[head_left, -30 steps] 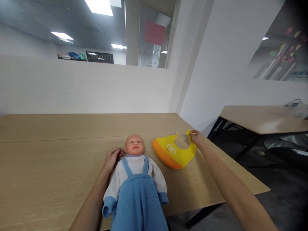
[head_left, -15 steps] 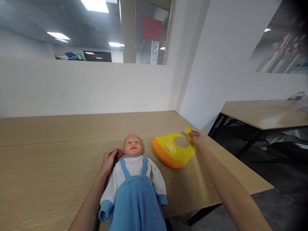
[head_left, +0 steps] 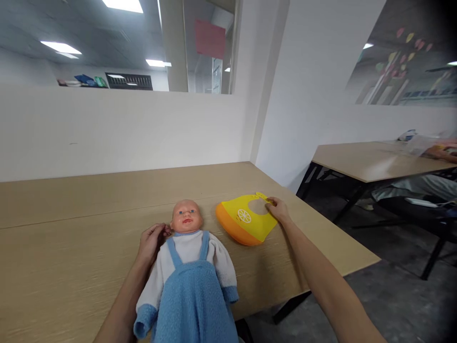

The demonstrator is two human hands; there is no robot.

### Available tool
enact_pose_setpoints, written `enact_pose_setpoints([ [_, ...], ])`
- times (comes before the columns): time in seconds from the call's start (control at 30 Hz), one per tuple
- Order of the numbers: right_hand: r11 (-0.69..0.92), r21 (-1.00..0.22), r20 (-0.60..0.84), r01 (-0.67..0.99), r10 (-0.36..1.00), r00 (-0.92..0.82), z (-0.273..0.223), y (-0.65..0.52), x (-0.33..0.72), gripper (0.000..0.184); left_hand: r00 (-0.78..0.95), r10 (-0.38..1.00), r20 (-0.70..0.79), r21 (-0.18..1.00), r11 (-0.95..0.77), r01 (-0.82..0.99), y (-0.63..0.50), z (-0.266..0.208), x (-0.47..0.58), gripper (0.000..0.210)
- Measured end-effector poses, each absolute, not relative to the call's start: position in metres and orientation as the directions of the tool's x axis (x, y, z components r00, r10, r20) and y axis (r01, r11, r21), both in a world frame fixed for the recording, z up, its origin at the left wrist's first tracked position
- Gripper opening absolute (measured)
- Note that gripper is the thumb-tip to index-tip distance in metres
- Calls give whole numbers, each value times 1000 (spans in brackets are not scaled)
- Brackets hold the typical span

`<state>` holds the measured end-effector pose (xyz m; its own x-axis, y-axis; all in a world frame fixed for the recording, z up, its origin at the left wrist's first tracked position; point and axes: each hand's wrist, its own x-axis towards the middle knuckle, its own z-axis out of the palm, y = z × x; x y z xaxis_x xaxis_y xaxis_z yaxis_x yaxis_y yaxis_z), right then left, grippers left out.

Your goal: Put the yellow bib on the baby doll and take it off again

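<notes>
A doll [head_left: 193, 286] in a white top and blue overalls lies face up on the table, its head away from me. My left hand [head_left: 152, 240] lies beside the doll's head [head_left: 186, 215], fingers curled together with the tips at its ear; whether they grip anything is hidden. Right of the doll is a yellow baby bib [head_left: 255, 224] with an orange pocket and a white citrus-slice print. My right hand [head_left: 277, 209] is closed on one neck strap of the bib, at its far right edge.
The wooden table [head_left: 71, 257] meets a white wall at the back; its right edge slants toward me. Further right stand a second table [head_left: 360, 159] and a black chair [head_left: 414, 214]. Part of another person's arm [head_left: 441, 153] shows at the far right.
My right hand has lowered the bib's neck strap toward the table, so the bib lies flatter. The whole view has turned slightly right. My left hand stays beside the doll's head.
</notes>
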<state>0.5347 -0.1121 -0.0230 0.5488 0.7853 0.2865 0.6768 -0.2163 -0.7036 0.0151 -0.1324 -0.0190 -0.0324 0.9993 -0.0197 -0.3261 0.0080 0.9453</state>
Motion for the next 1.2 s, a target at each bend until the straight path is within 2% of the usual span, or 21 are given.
enact_pose_setpoints([
  [0.2,-208,-674,331,709,773,542,-20,-148,521,33,-39,999,16,957,-26,-288,-136,-22,13,25],
  [0.33,-205,-665,343,718,770,537,-20,-184,505,34,-116,993,32,968,-59,-244,-141,-29,8,27],
  [0.47,-140,-661,377,738,788,487,-22,-214,483,34,-136,990,29,976,-57,-211,-152,-33,1,34],
  [0.73,15,-666,457,746,798,392,-23,-260,434,35,-135,987,-86,972,54,-229,-210,-22,-6,39],
  [0.9,130,-673,533,728,767,356,-15,-281,401,28,-234,956,-176,905,64,-420,-270,-15,-7,36],
  [0.97,220,-678,564,701,768,304,-10,-286,382,24,-283,938,-201,877,44,-478,-292,-13,-7,36],
  [1.03,301,-704,557,643,796,238,-7,-287,358,22,-332,918,-217,889,46,-456,-310,-10,-8,39],
  [1.1,334,-764,498,552,849,177,-5,-283,333,20,-362,906,-220,926,77,-370,-326,-11,-10,42],
  [1.2,293,-895,342,336,935,95,-5,-264,301,21,-386,898,-213,958,116,-261,-350,-19,-16,43],
])
